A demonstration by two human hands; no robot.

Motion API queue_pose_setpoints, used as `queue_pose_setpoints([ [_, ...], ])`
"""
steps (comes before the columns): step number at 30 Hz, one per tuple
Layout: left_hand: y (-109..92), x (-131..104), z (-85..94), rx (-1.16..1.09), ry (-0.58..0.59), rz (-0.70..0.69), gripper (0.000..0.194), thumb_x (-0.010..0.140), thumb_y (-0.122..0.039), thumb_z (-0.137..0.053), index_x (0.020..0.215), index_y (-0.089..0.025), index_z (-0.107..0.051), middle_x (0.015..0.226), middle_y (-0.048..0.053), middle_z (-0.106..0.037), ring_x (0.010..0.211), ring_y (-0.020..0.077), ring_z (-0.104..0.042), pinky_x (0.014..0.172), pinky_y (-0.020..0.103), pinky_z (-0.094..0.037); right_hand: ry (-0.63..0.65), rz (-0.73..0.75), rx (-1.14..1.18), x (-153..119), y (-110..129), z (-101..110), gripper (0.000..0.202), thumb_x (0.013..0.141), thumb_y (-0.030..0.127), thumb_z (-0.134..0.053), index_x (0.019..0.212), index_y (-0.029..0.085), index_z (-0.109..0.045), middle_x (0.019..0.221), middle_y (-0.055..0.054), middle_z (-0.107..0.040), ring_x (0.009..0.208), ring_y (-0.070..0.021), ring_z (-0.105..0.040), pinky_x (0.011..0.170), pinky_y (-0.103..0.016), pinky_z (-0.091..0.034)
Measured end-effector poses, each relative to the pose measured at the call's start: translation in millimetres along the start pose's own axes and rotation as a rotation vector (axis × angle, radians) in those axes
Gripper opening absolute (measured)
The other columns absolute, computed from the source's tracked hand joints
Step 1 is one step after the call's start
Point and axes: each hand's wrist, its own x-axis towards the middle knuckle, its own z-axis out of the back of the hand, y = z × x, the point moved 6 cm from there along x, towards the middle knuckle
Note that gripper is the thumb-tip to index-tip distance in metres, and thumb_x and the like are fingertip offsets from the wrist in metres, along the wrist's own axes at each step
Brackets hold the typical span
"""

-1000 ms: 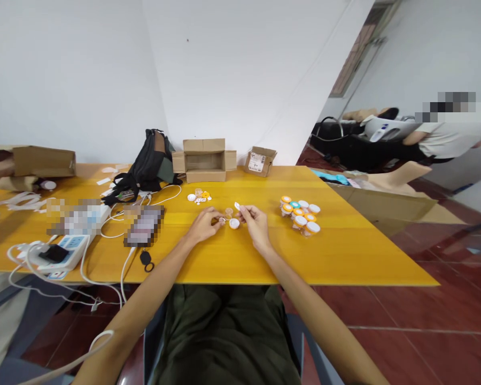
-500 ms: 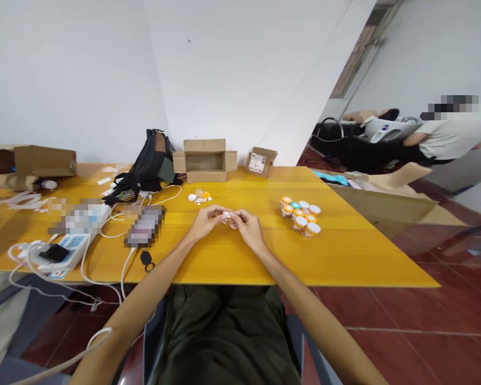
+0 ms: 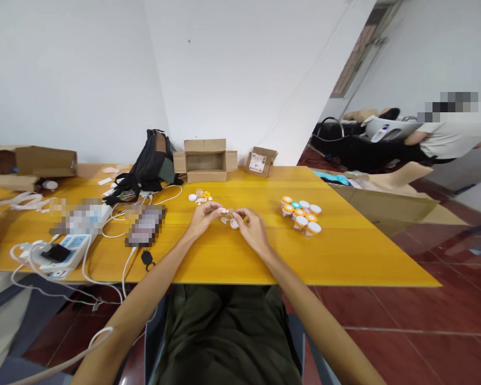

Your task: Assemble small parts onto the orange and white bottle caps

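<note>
Over the middle of the yellow table, my left hand [image 3: 203, 216] pinches a small white piece [image 3: 224, 210]. My right hand [image 3: 249, 227] is closed at the fingertips on a small clear part, too small to make out well. Just below the fingertips is a round white piece [image 3: 234, 223], and a small pale piece [image 3: 224, 220] lies between the hands. Behind my left hand sits a group of small white and orange parts [image 3: 203, 198]. To the right stand several small jars [image 3: 300, 214] with orange, white and teal lids.
An open cardboard box [image 3: 206, 160], a smaller box [image 3: 260, 161] and a black backpack [image 3: 150, 160] stand at the back. Phone [image 3: 145, 227], power strip [image 3: 74, 248] and cables lie left. A person [image 3: 444, 139] sits at far right, beyond a large carton [image 3: 385, 206].
My hands have moved slightly apart, so the small pieces between them now show separately. At the far left, another person's hand has left the box area.
</note>
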Motion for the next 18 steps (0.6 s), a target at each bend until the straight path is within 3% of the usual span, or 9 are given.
queue_pose_setpoints([
  [3, 1, 1, 3.2, 0.0, -0.036, 0.001, 0.037, 0.074, -0.051, -0.076, 0.087, -0.018, -0.07, 0.081, 0.003, -0.072, 0.078, 0.0177, -0.067, 0.079, 0.032, -0.054, 0.005, 0.018, -0.154, -1, -8, 3, 0.012, 0.082, 0.037, -0.06, 0.084, 0.025, -0.062, 0.088, -0.005, -0.071, 0.083, -0.0224, -0.066, 0.078, -0.036, -0.052],
  [7, 3, 2, 5.9, 0.002, -0.067, 0.007, 0.035, 0.074, -0.05, -0.076, 0.085, -0.018, -0.069, 0.079, 0.003, -0.071, 0.077, 0.0174, -0.067, 0.08, 0.033, -0.055, 0.078, -0.016, -0.328, -3, -19, 1, 0.033, 0.07, 0.037, -0.076, 0.095, 0.024, -0.058, 0.101, -0.006, -0.069, 0.09, -0.0245, -0.066, 0.079, -0.037, -0.052],
  [12, 3, 3, 6.4, -0.002, -0.067, 0.01, 0.034, 0.072, -0.047, -0.078, 0.083, -0.017, -0.068, 0.084, 0.004, -0.074, 0.082, 0.0188, -0.069, 0.085, 0.035, -0.055, 0.144, -0.007, -0.413, -4, -22, -3, 0.032, 0.07, 0.028, -0.077, 0.093, 0.025, -0.056, 0.091, -0.003, -0.07, 0.085, -0.0229, -0.067, 0.074, -0.034, -0.05],
  [18, 2, 1, 4.8, -0.018, -0.058, 0.026, 0.035, 0.07, -0.048, -0.079, 0.083, -0.018, -0.068, 0.088, 0.007, -0.076, 0.089, 0.0213, -0.071, 0.09, 0.037, -0.054, 0.128, -0.014, -0.489, -4, -21, 0, 0.028, 0.071, 0.021, -0.074, 0.094, 0.025, -0.057, 0.089, -0.005, -0.071, 0.083, -0.0247, -0.068, 0.073, -0.035, -0.049],
])
